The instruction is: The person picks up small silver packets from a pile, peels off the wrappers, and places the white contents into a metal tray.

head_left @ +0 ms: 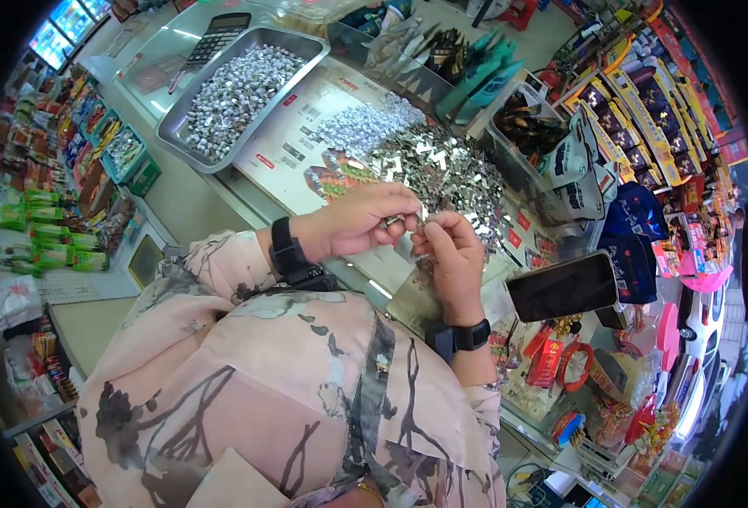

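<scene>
My left hand (358,218) and my right hand (452,254) meet over the near edge of the counter, fingertips pinched together. A small whitish piece shows between them, too small to name. Small silver metal pieces (391,221) show in the curled fingers of my left hand. Just beyond my hands lies a heap of shiny, flat metal pieces (450,169). Touching its far left side is a pile of small whitish, translucent pieces (358,125). To the left, a steel tray (310,52) holds many small white and silver pieces.
A dark-screened phone (563,286) stands tilted right of my hands. A calculator (220,38) lies beyond the tray. Clear bins with packets (484,76) line the counter's far side. Snack boxes (645,118) stack at the right, and green packets (48,229) lie at the left.
</scene>
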`<state>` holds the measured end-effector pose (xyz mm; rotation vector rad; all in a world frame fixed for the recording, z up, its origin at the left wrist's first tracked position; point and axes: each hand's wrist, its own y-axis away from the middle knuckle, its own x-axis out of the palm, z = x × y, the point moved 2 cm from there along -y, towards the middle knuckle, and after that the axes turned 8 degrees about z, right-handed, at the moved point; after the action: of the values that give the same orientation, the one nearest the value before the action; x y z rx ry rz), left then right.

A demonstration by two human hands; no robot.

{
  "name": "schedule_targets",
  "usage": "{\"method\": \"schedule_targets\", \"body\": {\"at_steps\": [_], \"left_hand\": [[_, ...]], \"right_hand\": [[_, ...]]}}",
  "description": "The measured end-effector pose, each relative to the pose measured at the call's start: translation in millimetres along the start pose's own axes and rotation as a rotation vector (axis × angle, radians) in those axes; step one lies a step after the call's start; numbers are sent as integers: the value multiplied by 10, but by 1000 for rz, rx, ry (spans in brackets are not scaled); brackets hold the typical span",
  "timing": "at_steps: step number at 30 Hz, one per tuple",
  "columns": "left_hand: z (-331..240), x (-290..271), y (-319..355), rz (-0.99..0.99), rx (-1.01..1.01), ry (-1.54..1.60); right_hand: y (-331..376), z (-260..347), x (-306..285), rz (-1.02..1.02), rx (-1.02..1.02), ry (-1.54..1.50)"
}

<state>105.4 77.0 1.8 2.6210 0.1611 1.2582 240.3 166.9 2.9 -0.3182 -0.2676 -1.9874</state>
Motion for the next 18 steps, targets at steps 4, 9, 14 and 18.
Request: {"method": "schedule_targets", "body": {"at_steps": [4,9,14,18], "left_hand": [[34,-63,-57,-12,61,-16],[5,91,-10,-148,201,-497],[54,44,12,-104,332,-707],[118,18,31,-103,331,-763]], "right_hand": [[0,-38,-20,-38,-74,143],[-46,-95,-36,-55,-217,317],[-3,-81,-11,-89,-116,241],[-29,-71,14,-33,-33,203]]}}
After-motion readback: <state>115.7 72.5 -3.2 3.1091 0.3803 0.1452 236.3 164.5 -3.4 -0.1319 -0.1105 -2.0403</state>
